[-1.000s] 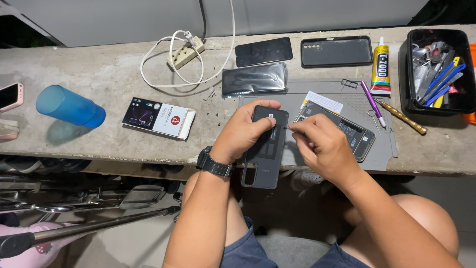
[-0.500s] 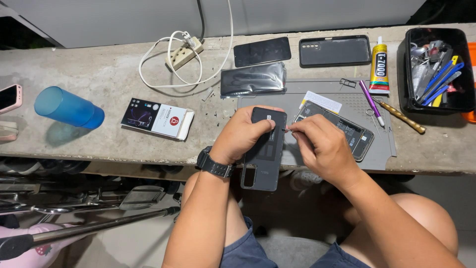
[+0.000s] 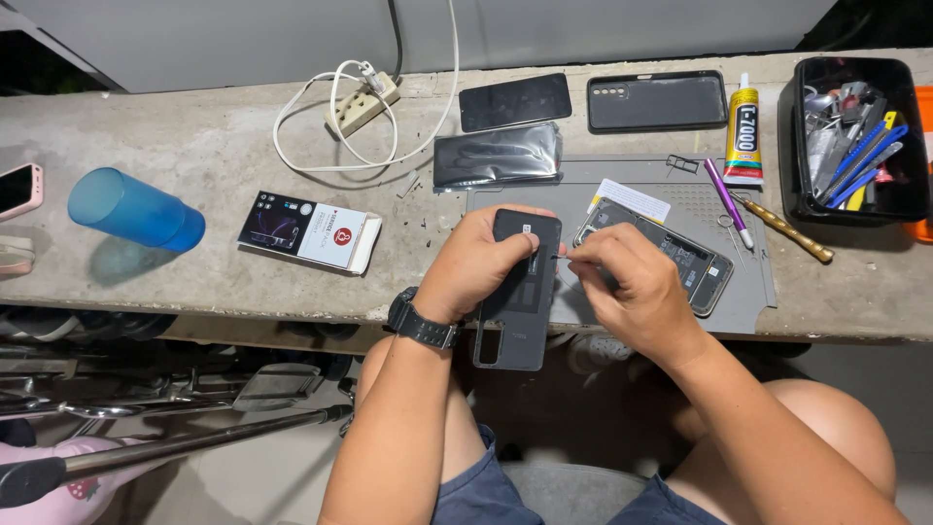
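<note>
My left hand (image 3: 476,267) grips a dark phone back cover (image 3: 517,301) by its upper half and holds it over the bench's front edge. My right hand (image 3: 637,292) is pinched at the cover's right edge, its fingertips on something small and thin that I cannot make out. Just behind my right hand an opened phone (image 3: 680,255) with its insides showing lies on a grey work mat (image 3: 748,282). A white card (image 3: 632,199) sits beside it.
On the concrete bench: blue cup (image 3: 134,209) at left, small box (image 3: 309,231), power strip with white cable (image 3: 362,102), dark screen panels (image 3: 513,101), black phone case (image 3: 656,101), glue tube (image 3: 743,136), purple tool (image 3: 727,201), brass-handled tool (image 3: 787,228), black tool tray (image 3: 855,141). Pink phone (image 3: 19,190) at far left.
My hands and the back cover stay in nearly the same place. My right fingertips have shifted slightly along the cover's right edge.
</note>
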